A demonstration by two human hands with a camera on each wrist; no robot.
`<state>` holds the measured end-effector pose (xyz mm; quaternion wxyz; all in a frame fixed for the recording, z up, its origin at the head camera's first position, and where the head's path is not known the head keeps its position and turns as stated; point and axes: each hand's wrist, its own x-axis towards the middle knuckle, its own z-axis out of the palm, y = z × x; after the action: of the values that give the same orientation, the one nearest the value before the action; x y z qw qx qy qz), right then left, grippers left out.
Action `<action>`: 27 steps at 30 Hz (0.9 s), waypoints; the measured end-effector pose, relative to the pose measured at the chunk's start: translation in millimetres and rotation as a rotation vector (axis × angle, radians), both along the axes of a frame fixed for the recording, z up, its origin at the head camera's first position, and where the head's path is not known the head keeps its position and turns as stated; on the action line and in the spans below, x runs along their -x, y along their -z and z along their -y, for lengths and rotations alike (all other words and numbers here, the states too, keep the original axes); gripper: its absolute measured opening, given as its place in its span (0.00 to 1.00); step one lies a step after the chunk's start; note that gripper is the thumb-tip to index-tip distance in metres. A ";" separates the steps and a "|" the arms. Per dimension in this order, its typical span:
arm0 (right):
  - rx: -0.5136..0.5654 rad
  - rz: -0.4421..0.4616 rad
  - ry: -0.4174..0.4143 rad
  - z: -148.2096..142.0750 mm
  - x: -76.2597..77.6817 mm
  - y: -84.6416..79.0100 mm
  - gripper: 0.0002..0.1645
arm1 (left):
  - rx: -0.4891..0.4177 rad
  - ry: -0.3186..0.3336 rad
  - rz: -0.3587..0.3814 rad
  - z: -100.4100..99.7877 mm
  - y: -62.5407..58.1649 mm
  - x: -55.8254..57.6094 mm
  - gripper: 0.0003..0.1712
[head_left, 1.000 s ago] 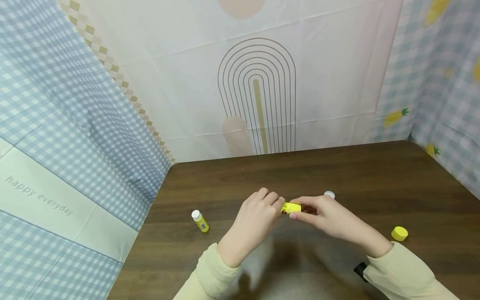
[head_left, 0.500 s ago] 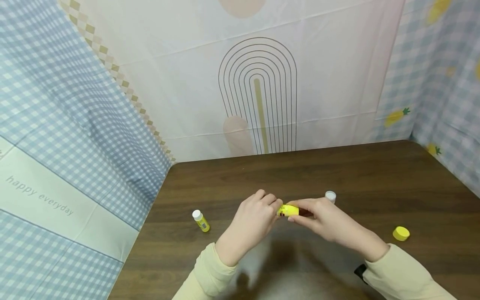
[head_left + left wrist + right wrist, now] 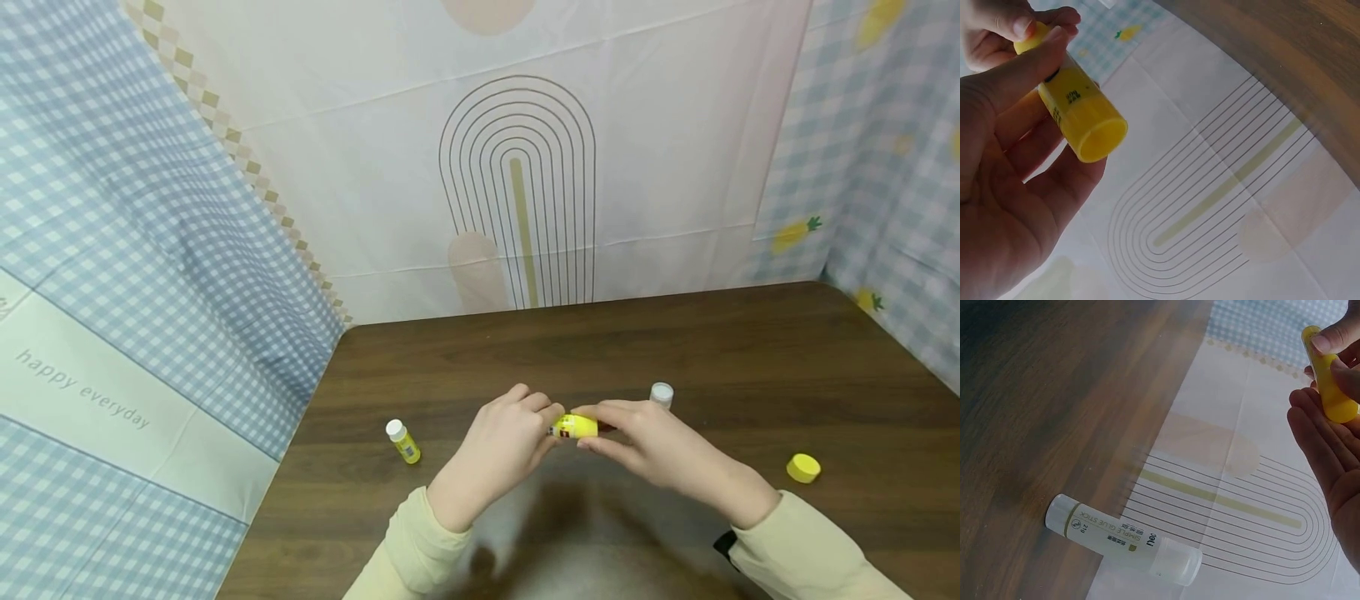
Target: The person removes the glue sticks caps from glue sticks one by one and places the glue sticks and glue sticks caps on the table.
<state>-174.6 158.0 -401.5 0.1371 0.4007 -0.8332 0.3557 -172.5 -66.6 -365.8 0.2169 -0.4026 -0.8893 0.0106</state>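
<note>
Between both hands lies a yellow glue stick (image 3: pixel 576 426), roughly level above the table and without its cap. My left hand (image 3: pixel 498 442) grips its left end, fingers curled round the tube. On the right end, the thumb and fingers of my right hand (image 3: pixel 660 442) pinch the yellow part. Seen from the left wrist, the near end of the glue stick (image 3: pixel 1082 112) has a round yellow rim, while the right hand (image 3: pixel 1004 28) holds the far end. A loose yellow cap (image 3: pixel 803 468) rests on the table to the right.
Beyond the right hand stands a white glue stick (image 3: pixel 662 395), its label readable on the white glue stick (image 3: pixel 1125 537) in the right wrist view. A yellow glue stick with white cap (image 3: pixel 403 442) stands at left on the brown table (image 3: pixel 450 358). Printed cloth (image 3: pixel 360 167) hangs behind.
Both hands have shifted slightly left and down with the yellow glue stick between them. My right fingers have straightened a little along its end. The things on the table stay put.
</note>
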 end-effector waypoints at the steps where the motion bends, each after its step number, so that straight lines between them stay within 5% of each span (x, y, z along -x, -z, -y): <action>1: 0.010 0.053 -0.003 0.0 0.2 -0.6 0.15 | 0.001 0.000 -0.014 -0.1 0.5 -0.2 0.14; 6: 0.048 0.368 0.029 -0.6 0.2 -5.6 0.16 | -0.021 0.002 -0.117 -1.9 2.5 -0.3 0.13; 10: 0.059 0.488 0.088 -2.4 0.0 -8.4 0.18 | -0.056 0.015 -0.179 -3.5 2.3 0.4 0.12; 17: 0.069 0.496 0.104 -4.2 2.0 -12.8 0.17 | -0.072 0.018 -0.193 -3.8 1.4 1.2 0.11; 27: 0.074 0.373 0.076 -0.7 0.4 -10.0 0.14 | -0.039 -0.006 -0.155 -3.4 2.0 0.8 0.11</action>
<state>-175.1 158.7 -391.5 0.0085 0.2907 -0.8450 0.4488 -173.3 -63.2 -367.8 0.2931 -0.3935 -0.8710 0.0250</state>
